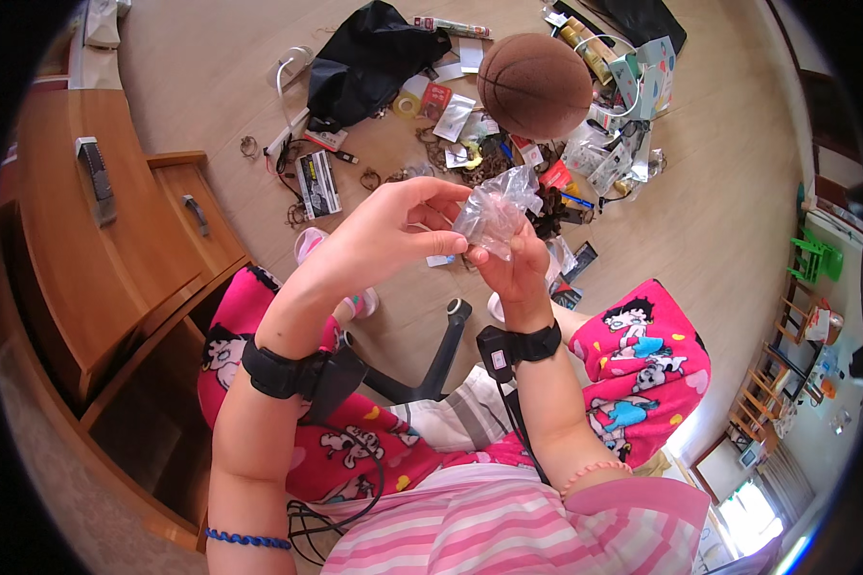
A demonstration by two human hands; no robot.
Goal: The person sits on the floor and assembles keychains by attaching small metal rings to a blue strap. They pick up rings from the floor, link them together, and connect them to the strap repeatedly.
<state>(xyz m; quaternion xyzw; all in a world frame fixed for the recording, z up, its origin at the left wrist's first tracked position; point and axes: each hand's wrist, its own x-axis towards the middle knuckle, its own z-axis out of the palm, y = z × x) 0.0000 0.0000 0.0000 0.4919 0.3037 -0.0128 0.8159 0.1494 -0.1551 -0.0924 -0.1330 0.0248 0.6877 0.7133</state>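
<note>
Beyond both hands lies the floor (729, 220), wooden and pale, strewn with a wide litter (508, 144) of packets, cords and small bits. Out to the left of the left hand stands a wooden desk (77, 259) with a drawer. Farther off, past the fingertips, sit a black bag (364, 62) and, to its right, a brown ball (534, 84). Under the wrists are the person's knees in pink cartoon-print cloth, and between them the black leg of a chair (441, 355).

The left hand (379, 240) reaches across with thumb and fingers pinched on one edge of a small clear bag (494, 211). The right hand (518, 268) is closed on the same bag from below, thumb up against its lower side. So the bag hangs between the two hands, raised above the lap and over the mess on the floor.

By the look of it, the bag is in hand and being worked at its mouth; whether that mouth is open yet I cannot tell. It seems to hold something pale or pinkish, but the crinkled plastic blurs it. The floor pile looks unsorted. The right fingers are mostly hidden behind the bag, and the small items in the litter are too small to name.
</note>
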